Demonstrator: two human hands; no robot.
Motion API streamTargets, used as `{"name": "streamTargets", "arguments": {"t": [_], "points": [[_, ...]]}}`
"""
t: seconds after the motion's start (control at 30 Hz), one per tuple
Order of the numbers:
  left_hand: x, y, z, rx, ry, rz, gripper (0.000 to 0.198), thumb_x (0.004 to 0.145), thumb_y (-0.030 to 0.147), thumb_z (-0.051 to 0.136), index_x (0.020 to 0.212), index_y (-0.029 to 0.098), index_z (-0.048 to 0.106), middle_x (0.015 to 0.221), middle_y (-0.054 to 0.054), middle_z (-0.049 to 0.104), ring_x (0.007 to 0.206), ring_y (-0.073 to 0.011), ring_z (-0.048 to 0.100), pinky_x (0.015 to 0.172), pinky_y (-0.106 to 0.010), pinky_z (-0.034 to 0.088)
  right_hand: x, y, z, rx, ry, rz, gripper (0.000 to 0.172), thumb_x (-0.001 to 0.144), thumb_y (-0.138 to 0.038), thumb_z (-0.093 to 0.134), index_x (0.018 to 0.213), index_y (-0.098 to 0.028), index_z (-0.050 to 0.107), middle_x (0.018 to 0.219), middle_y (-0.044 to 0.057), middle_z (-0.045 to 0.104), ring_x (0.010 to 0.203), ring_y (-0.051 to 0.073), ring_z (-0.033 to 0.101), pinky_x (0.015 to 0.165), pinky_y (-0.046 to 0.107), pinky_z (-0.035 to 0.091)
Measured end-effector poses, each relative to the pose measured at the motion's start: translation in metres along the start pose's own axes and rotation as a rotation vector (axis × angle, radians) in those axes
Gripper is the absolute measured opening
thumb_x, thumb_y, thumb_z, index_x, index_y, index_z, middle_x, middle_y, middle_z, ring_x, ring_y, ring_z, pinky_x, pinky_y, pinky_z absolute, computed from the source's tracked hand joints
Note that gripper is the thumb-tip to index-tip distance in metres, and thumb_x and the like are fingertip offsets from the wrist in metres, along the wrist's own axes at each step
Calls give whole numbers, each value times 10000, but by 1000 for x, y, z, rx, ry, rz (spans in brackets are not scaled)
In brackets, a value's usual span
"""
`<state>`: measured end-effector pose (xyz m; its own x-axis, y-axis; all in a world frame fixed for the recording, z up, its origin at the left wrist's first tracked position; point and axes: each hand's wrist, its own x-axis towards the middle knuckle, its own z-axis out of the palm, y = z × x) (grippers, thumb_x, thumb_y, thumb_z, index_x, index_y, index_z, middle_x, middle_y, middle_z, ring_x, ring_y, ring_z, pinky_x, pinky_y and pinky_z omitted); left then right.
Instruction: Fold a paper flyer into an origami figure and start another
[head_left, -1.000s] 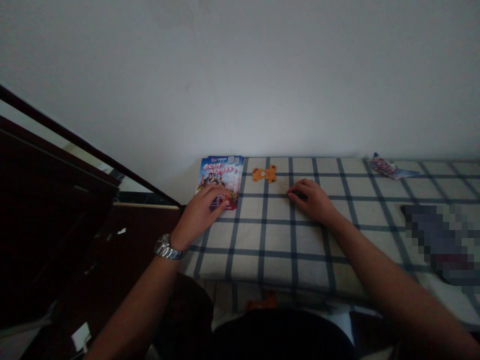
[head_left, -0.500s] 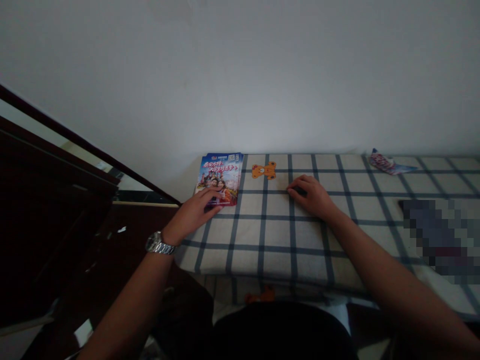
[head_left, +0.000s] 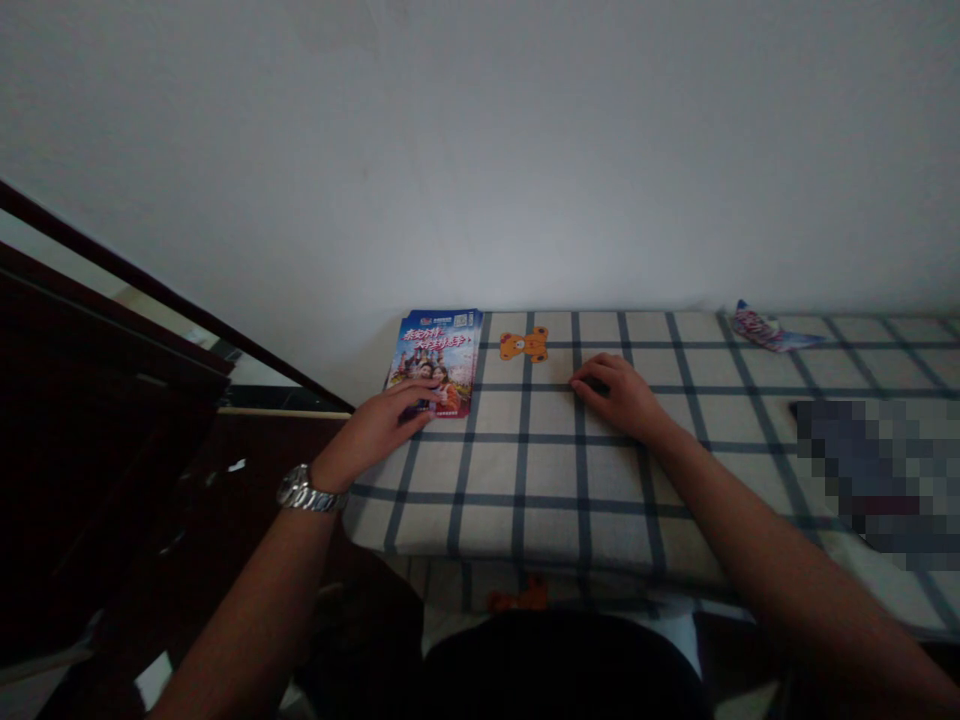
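A stack of printed leaflets (head_left: pixel 439 350) with a blue top and a red lower edge lies at the far left of the checked cloth (head_left: pixel 491 470), against the wall. My left hand (head_left: pixel 382 420), with a metal watch on its wrist, rests over the lower left part of the stack, fingers apart and lying flat on the top leaflet. On the cloth to the right, my right hand (head_left: pixel 615 395) has its fingers curled, thumb and index close together, with nothing visible between them. Between the hands, nearer the wall, is an orange bear figure (head_left: pixel 525 345).
A crumpled pink and blue item (head_left: pixel 776 330) lies near the wall at the right. A dark, pixelated object (head_left: pixel 862 470) is at the right edge. Dark furniture (head_left: pixel 82 430) stands to the left, with white scraps below. The wall (head_left: pixel 480 150) rises behind the cloth.
The view has shifted slightly. My left hand has drawn back a little to the left over the leaflets. My right hand keeps nearly the same pose on the cloth.
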<state>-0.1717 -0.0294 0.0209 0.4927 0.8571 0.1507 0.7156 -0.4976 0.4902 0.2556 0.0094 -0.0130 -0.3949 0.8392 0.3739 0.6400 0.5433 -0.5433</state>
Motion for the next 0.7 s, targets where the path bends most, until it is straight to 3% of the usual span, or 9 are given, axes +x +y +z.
{"name": "streamTargets", "arguments": {"t": [0.2, 0.7], "points": [[1, 4, -2, -3, -17, -5, 392, 1025, 515, 609, 1344, 299, 681, 1535, -43, 606, 1480, -268, 523, 1277, -537, 405, -1, 0, -2, 7, 9, -10, 133, 1005, -315, 636, 975, -241, 742, 1017, 90, 710, 988, 278, 663, 910, 458, 534], [3, 8, -3, 16, 36, -23, 362, 1086, 483, 496, 1310, 257, 669, 1489, -56, 643, 1455, -257, 545, 1256, -514, 426, 0, -1, -3, -8, -4, -16, 127, 1004, -305, 639, 981, -236, 743, 1026, 97, 710, 988, 285, 666, 899, 463, 540]]}}
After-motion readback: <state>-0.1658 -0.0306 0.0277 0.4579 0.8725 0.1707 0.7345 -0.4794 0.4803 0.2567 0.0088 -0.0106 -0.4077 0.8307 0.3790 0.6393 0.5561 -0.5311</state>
